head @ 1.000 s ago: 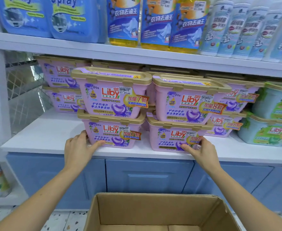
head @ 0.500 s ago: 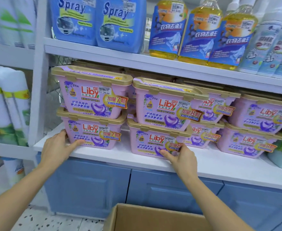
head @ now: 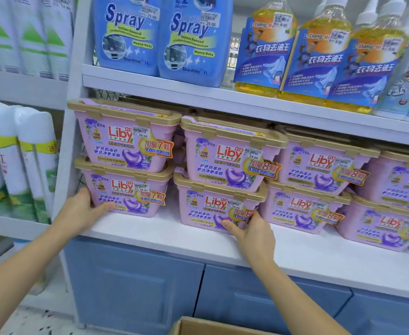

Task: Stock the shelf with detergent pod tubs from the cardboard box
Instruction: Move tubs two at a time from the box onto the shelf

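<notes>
Two front stacks at the shelf [head: 150,229] near edge, long axes left-right: left hand [head: 82,211] grip clasps the lower left tub [head: 128,198] at its left corner, right hand [head: 253,229] lies on the neighbouring lower tub [head: 208,209] front, clasping or pressing, cannot tell

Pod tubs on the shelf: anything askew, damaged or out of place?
Nothing damaged or spilled. The second stack's top tub sits shifted right of the bottom tub under it, and a gap separates them from the left stack.
</notes>
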A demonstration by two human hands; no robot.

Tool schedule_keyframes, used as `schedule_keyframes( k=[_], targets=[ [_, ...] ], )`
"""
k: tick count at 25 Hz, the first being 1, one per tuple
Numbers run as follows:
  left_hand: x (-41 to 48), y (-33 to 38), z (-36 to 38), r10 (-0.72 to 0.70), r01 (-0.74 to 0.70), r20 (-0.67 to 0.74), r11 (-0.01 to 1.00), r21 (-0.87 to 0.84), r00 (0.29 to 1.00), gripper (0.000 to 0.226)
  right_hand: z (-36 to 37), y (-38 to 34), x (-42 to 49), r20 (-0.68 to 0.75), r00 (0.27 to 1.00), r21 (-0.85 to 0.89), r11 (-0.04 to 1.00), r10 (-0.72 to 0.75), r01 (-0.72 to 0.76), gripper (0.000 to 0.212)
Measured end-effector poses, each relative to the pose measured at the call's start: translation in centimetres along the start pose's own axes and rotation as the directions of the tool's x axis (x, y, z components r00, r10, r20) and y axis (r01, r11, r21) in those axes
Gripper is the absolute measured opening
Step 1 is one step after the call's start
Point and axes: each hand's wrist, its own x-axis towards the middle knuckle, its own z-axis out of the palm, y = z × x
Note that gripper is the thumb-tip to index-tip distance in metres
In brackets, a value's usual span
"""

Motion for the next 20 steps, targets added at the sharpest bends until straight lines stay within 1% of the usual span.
schedule_keyframes(
  k=[6,8,13,17,20],
  targets=[
    [0.9,1.2,0.4,0.02,-0.02,0.006,0.999,-0.039,1.0,0.052,0.7,0.6,2.4,0.03,1.0,-0.003,1.0,-0.006,0.006,0.047],
    [1.1,1.6,0.8,0.025,-0.025,0.011,0.998,-0.063,1.0,0.05,0.9,0.7,3.1,0.042,0.999,0.01,1.0,0.003,-0.003,0.046],
    [1.9,2.6,1.9,-0.034,0.033,-0.007,0.996,-0.088,0.999,0.052,1.1,1.1,4.4,0.058,0.998,0.007,1.0,0.006,-0.006,0.043],
    [2.5,3.0,2.2,-0.029,0.029,0.01,0.996,-0.086,1.0,0.052,1.4,1.4,4.6,0.067,0.997,0.011,1.0,0.029,-0.03,0.041],
    [2.8,3.1,2.4,-0.019,0.021,0.016,0.996,-0.091,1.0,0.051,1.8,1.5,4.8,0.045,0.998,-0.012,0.999,0.039,-0.039,0.041]
  ],
)
